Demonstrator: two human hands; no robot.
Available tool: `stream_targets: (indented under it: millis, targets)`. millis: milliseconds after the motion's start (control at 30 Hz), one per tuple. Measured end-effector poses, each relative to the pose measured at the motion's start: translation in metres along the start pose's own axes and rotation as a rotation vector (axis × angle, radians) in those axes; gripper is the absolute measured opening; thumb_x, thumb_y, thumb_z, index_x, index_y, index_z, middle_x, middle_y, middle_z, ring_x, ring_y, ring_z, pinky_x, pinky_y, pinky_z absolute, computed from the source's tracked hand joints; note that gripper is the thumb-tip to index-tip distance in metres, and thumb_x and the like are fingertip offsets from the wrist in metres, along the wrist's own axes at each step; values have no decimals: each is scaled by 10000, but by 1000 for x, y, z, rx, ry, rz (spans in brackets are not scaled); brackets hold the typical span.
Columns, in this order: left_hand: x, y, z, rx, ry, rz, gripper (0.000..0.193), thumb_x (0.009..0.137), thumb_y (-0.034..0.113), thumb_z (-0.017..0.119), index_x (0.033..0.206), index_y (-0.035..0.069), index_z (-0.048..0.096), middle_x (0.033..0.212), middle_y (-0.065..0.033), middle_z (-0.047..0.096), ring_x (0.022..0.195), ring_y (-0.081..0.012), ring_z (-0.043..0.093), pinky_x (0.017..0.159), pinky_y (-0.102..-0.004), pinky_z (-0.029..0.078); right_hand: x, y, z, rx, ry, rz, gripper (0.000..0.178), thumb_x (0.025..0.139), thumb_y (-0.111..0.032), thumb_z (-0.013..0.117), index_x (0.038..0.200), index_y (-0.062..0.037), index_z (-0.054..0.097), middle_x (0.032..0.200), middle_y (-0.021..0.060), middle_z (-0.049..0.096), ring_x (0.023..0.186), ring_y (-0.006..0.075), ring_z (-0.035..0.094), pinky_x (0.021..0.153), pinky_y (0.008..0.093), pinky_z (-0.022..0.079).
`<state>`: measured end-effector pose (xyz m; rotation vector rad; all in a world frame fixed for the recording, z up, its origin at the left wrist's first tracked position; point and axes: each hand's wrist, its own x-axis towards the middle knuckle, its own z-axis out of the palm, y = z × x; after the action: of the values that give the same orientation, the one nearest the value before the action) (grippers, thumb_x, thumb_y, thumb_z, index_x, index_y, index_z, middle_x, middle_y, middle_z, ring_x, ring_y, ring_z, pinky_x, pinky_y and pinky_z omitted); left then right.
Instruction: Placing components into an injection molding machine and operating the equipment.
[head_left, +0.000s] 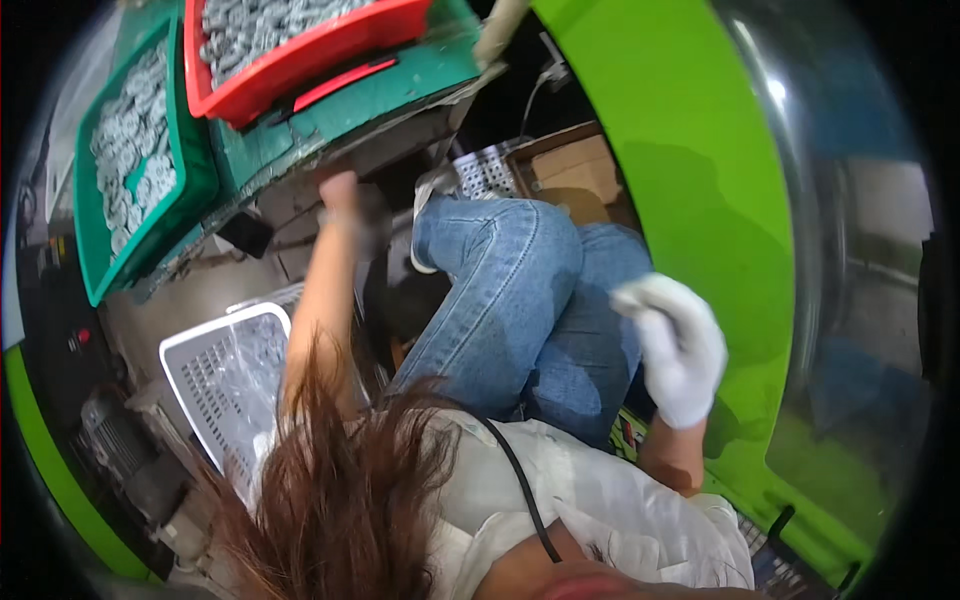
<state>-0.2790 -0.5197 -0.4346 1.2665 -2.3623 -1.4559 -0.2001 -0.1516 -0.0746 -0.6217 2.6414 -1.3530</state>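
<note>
My bare left hand is stretched forward beneath the edge of the green-topped table. Motion smears its fingers, and a blurred grey patch beside the wrist cannot be made out. A white glove covers my right hand, raised beside my right thigh close to the bright green machine panel. Its fingers are curled together, and whatever they may hold is hidden. Grey round parts fill a red tray on the table. More of them lie in a green tray to its left.
A white perforated basket with clear plastic in it stands at my left. An open cardboard box sits past my knees, near a white perforated container. A grey motor is at the far left. My jeans-clad legs fill the middle.
</note>
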Motion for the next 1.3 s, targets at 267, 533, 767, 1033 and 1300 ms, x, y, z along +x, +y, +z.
stream_targets:
  millis: [267, 533, 767, 1033, 1300]
  targets:
    - [-183, 52, -22, -463, -198, 358, 309, 864, 118, 608, 1146, 5, 553, 1005, -65, 620, 872, -135, 611, 798, -262, 486, -200, -44, -149, -1254, 1252, -955, 261, 882, -136, 522, 1035, 64, 590, 974, 170, 632, 869, 255, 609, 754, 353, 502]
    - [-275, 112, -163, -263, 11, 914, 256, 893, 55, 558, 1144, 16, 527, 1177, -75, 495, 986, -134, 547, 833, -265, 474, -244, -34, -194, -449, 1079, -215, 234, 939, -152, 508, 1047, 53, 548, 1042, 147, 561, 848, 198, 567, 771, 302, 460]
    - [-211, 159, -219, -36, 236, 896, 195, 879, 54, 561, 1072, 23, 575, 1024, -89, 567, 909, -164, 581, 783, -278, 479, -228, -75, -212, 449, 851, -391, 247, 979, -219, 378, 772, -83, 371, 627, 30, 347, 481, 115, 320, 457, 236, 286]
    - [-67, 253, -158, 273, 250, 880, 283, 821, 198, 596, 1054, 39, 621, 1046, -194, 605, 1013, -322, 570, 888, -386, 451, -214, -83, -205, 469, 1040, -443, 283, 969, -217, 409, 717, -107, 341, 583, 2, 307, 459, 106, 301, 458, 229, 273]
    - [28, 273, -137, 863, 103, 324, 731, 759, 555, 589, 1381, 215, 410, 1422, -229, 325, 1308, -436, 296, 1057, -560, 248, -216, -80, -204, 445, 1084, -320, 291, 953, -294, 461, 751, -118, 349, 617, -10, 308, 507, 98, 311, 473, 209, 277]
